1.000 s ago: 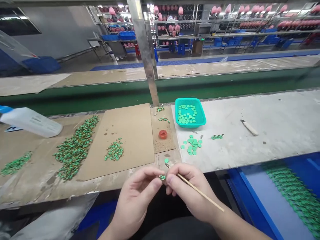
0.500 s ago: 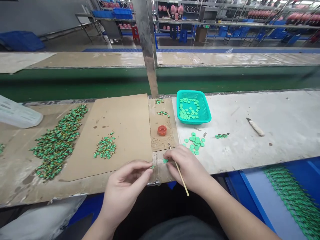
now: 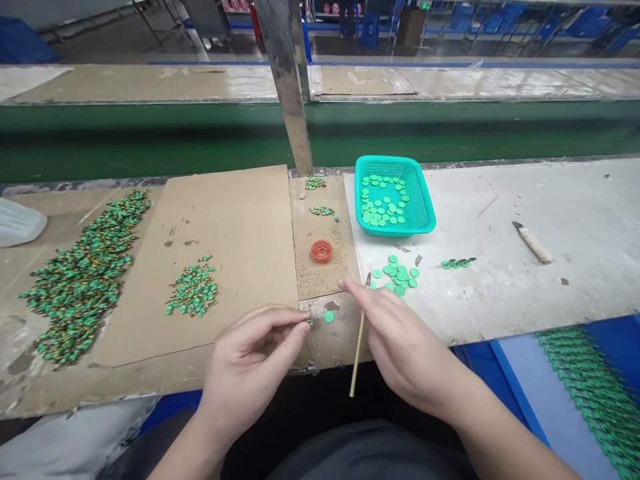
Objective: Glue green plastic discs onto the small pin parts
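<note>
My left hand (image 3: pixel 260 360) pinches a tiny green piece (image 3: pixel 310 322) between thumb and forefinger. Just right of those fingertips, a flat green disc (image 3: pixel 329 317) lies on the table's near edge. A thin paintbrush (image 3: pixel 359 347) with a dark tip is held in my right hand (image 3: pixel 400 333), slanting down beneath the fingers. Beyond my right hand, a loose group of green discs (image 3: pixel 399 273) lies on the white sheet. A small red cup (image 3: pixel 321 251) stands on a speckled strip of cardboard (image 3: pixel 325 283) past both hands.
A teal basket (image 3: pixel 429 220) holds more green discs. Small green-and-gold pieces form a large heap (image 3: pixel 85 273) at left and a smaller pile (image 3: pixel 194 291) on cardboard (image 3: pixel 235 220). A knife (image 3: pixel 533 242) lies at right. A metal post (image 3: pixel 290 93) rises behind the table.
My right hand has let go of the green disc, which now lies on the table, and has moved right with the paintbrush. My left hand keeps its pinch. The view has tilted down.
</note>
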`<state>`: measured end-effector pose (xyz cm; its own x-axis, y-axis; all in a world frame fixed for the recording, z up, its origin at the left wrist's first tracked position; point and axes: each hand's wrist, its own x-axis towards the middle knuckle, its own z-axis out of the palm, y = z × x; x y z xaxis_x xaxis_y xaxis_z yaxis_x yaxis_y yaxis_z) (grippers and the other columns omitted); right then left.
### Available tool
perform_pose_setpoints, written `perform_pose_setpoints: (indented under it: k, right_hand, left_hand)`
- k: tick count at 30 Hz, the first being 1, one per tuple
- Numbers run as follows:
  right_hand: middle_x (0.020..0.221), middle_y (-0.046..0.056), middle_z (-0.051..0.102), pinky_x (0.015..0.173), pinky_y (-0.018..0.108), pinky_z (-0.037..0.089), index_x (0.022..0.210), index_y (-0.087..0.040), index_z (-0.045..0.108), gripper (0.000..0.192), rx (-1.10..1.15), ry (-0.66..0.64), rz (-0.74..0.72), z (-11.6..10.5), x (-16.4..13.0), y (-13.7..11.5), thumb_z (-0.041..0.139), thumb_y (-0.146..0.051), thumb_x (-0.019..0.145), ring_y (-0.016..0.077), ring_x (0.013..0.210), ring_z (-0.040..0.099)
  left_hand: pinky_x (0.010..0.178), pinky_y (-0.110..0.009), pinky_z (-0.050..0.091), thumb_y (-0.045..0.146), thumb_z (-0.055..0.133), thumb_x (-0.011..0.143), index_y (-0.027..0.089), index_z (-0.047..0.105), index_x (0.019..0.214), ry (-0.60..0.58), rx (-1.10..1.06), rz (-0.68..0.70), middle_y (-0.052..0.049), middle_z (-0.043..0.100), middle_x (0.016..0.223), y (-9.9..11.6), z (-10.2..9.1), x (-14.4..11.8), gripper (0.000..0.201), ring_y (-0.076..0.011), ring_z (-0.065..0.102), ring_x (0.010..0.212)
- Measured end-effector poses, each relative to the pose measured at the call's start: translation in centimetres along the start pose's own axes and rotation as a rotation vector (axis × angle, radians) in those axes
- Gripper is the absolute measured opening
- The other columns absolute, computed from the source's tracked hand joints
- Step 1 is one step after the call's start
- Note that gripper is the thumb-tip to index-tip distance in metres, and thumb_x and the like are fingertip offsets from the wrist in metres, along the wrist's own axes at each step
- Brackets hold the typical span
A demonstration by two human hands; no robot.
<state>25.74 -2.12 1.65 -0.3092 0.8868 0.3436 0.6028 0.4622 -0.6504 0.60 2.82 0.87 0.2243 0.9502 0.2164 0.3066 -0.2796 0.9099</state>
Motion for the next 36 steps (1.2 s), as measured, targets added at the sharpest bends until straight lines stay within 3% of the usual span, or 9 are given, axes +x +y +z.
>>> perform_pose_setpoints:
  k: [3,6,8,11,16,21,28,36]
  right_hand:
    - [0.163,0.015,0.066,0.120,0.053,0.060,0.172,-0.021,0.041,0.062,0.029,0.044,0.015,-1.4,-0.3,0.1,0.047,-0.007,0.112,0.0294,0.146,0.066]
    - [0.135,0.009,0.080,0.109,0.044,0.066,0.147,-0.025,0.060,0.043,0.091,0.153,-0.006,-1.5,-0.1,0.3,0.048,-0.003,0.111,0.0229,0.126,0.077]
    - [0.115,0.004,0.080,0.097,0.039,0.069,0.127,-0.027,0.060,0.029,0.191,0.253,0.004,-1.1,0.1,0.4,0.052,-0.004,0.111,0.0198,0.109,0.081]
    - [0.112,0.004,0.078,0.090,0.035,0.071,0.123,-0.029,0.050,0.026,0.334,0.384,0.031,-0.4,0.3,0.5,0.062,-0.009,0.111,0.0205,0.107,0.085]
    - [0.133,0.010,0.081,0.102,0.036,0.071,0.144,-0.026,0.055,0.033,0.258,0.310,0.012,-0.4,0.5,0.8,0.060,-0.012,0.115,0.0215,0.119,0.085]
    - [0.116,0.008,0.086,0.093,0.034,0.069,0.125,-0.020,0.069,0.013,0.097,0.303,-0.016,-0.7,0.2,1.2,0.061,-0.016,0.115,0.0220,0.107,0.085]
    - [0.109,0.007,0.085,0.088,0.031,0.064,0.117,-0.017,0.070,0.008,0.109,0.306,0.023,-0.8,-0.1,1.2,0.062,-0.016,0.115,0.0191,0.098,0.083]
    - [0.114,0.007,0.086,0.091,0.035,0.064,0.115,-0.020,0.068,0.007,0.083,0.236,0.022,-1.6,-0.6,1.3,0.062,-0.017,0.115,0.0215,0.102,0.083]
  left_hand:
    - [0.073,-0.014,0.064,0.026,0.081,0.096,0.031,0.088,0.099,-0.033,-0.006,0.024,-0.001,0.083,0.098,-0.2,0.6,0.6,0.009,-0.0133,0.080,0.082]
    - [0.072,-0.016,0.065,0.025,0.081,0.096,0.031,0.088,0.100,-0.063,-0.009,0.021,-0.001,0.083,0.099,-0.4,1.0,1.0,0.010,-0.0132,0.079,0.080]
    - [0.070,-0.016,0.064,0.027,0.081,0.096,0.031,0.088,0.101,-0.084,0.001,0.011,0.000,0.083,0.098,-0.4,1.1,1.1,0.009,-0.0125,0.078,0.077]
    - [0.066,-0.016,0.062,0.030,0.081,0.097,0.031,0.088,0.100,-0.104,0.032,-0.007,0.000,0.083,0.096,-0.5,1.2,1.0,0.007,-0.0125,0.077,0.075]
    - [0.072,-0.022,0.064,0.037,0.082,0.100,0.030,0.088,0.104,-0.111,0.129,-0.051,-0.003,0.084,0.105,-0.8,1.3,0.5,0.011,-0.0179,0.081,0.088]
    - [0.071,-0.023,0.062,0.038,0.082,0.100,0.031,0.088,0.106,-0.114,0.177,-0.045,-0.001,0.084,0.105,-1.0,1.5,0.4,0.011,-0.0169,0.080,0.087]
    - [0.066,-0.021,0.057,0.036,0.082,0.101,0.033,0.087,0.107,-0.119,0.234,-0.003,0.002,0.083,0.103,-0.9,1.6,0.6,0.009,-0.0119,0.075,0.076]
    - [0.067,-0.024,0.061,0.033,0.081,0.102,0.031,0.087,0.106,-0.128,0.276,0.099,0.000,0.084,0.102,-0.8,1.5,0.5,0.008,-0.0162,0.079,0.082]
